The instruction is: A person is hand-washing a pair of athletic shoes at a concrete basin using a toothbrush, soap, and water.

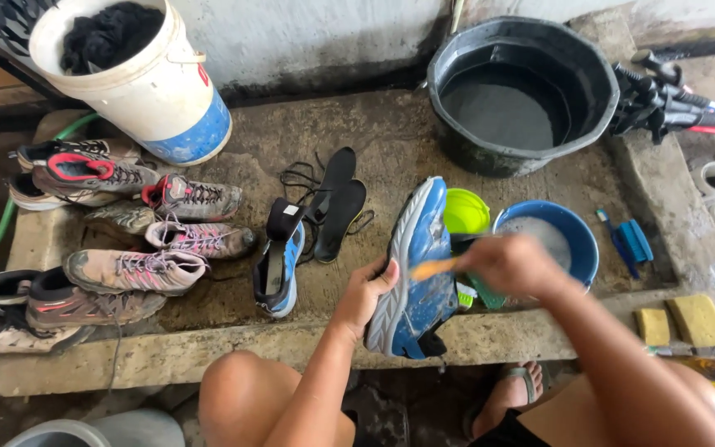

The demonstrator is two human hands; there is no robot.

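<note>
Your left hand (363, 291) grips the blue shoe (415, 273) sole-up while your right hand (506, 263), fingers closed on a brush (434, 268), scrubs it; next, I judge, dip into the blue basin (583, 240) just beyond.

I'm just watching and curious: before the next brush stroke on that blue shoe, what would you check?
1. Left hand grips the blue shoe by its sole edge: ok.
2. Right hand holds the brush: ok, though blurred.
3. Brush touching the shoe: cannot tell.
4. Blue basin with soapy water within reach: ok.
5. Black tub holds water: ok.
6. Shoe's insole out: cannot tell.
</note>
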